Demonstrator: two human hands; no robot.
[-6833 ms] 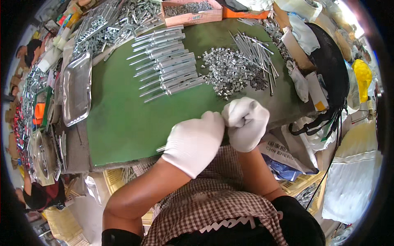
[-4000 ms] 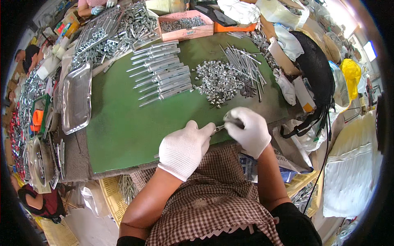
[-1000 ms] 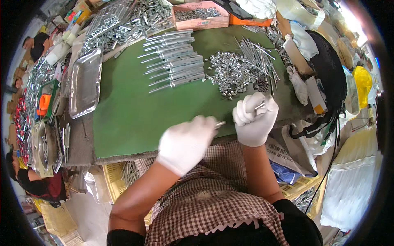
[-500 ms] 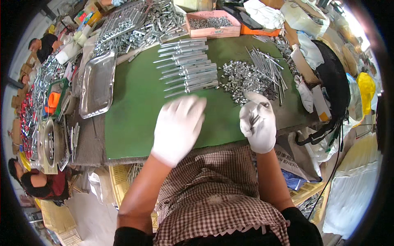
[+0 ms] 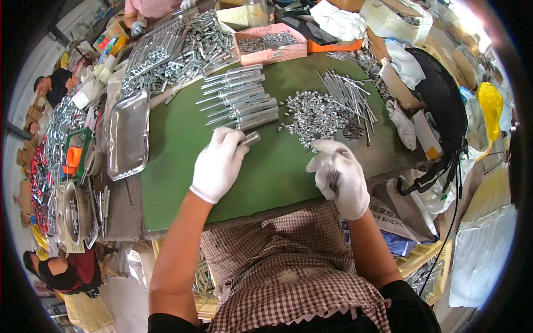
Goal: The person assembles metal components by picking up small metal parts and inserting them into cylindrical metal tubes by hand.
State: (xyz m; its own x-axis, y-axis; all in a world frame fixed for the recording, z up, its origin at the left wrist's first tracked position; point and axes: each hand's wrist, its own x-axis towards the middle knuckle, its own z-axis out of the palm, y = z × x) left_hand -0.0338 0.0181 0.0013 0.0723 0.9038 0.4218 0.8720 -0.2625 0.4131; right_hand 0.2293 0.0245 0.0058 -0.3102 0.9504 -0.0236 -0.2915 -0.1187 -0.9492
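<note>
On the green mat [image 5: 177, 166] the gloved left hand [image 5: 218, 164] closes its fingers on a metal sleeve [image 5: 251, 138] beside the row of sleeves [image 5: 239, 97], while the gloved right hand [image 5: 340, 176], half curled around thin rods [image 5: 333, 178], hovers just below the nut pile [image 5: 316, 114].
</note>
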